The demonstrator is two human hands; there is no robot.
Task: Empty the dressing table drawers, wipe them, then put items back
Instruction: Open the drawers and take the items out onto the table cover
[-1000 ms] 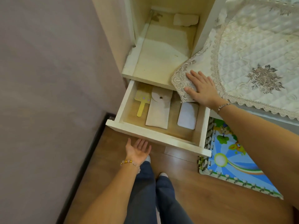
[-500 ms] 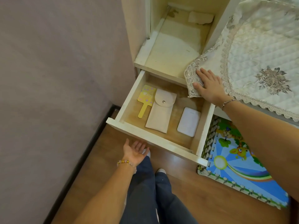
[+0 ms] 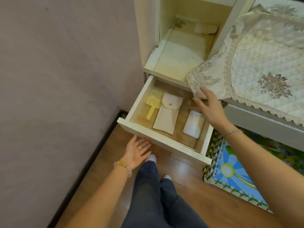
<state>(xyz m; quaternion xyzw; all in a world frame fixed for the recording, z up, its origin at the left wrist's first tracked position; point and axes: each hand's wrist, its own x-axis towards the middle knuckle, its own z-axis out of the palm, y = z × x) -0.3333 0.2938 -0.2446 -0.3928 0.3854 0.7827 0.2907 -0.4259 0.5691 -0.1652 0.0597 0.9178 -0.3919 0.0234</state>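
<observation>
Since a second ago the right hand [image 3: 209,109] has lifted off the lace-edged cloth [image 3: 263,66], now spread empty above the pulled-out white wooden drawer [image 3: 158,137] holding a yellow paddle mirror [image 3: 153,102], beige snap pouch [image 3: 167,112] and white flat case [image 3: 194,124], while the left hand [image 3: 137,151] lies open-palmed and empty beneath its front; emptying begins, so I judge the next move is to reach for the case.
</observation>
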